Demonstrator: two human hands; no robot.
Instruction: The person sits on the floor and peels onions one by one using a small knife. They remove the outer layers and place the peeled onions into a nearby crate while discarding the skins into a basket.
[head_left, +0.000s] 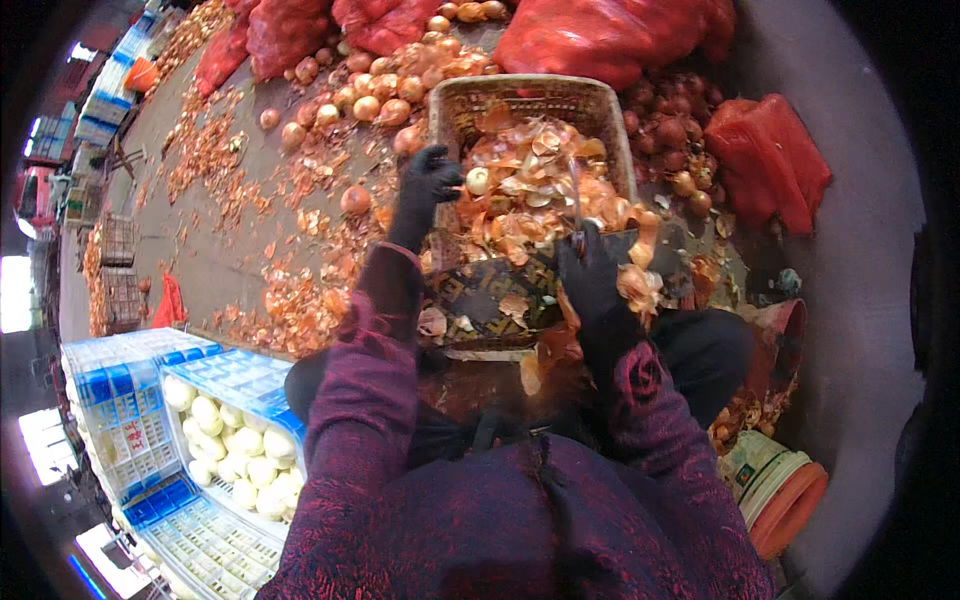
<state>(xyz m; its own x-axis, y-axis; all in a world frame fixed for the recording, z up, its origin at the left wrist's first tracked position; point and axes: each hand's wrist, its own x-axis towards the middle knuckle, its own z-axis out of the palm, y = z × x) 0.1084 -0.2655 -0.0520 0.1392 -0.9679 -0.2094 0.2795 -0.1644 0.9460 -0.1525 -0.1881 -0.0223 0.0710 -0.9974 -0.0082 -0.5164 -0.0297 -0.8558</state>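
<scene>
In a black glove, my left hand is over the left rim of a dirty plastic crate, its fingers bent and apart with nothing visible between them. A pale peeled onion is just right of those fingertips, above the onion skins heaped in the crate. My right hand, also gloved in black, is closed around a knife, whose thin blurred blade points away from me over the skins. Loose skins hang beside this hand. A dark patterned covering lies over the near end of the crate.
Unpeeled onions and red mesh sacks lie beyond the crate. Left of me, a blue-and-white crate holds peeled onions. Right of me are a red sack and a tipped bucket. Skins litter the floor.
</scene>
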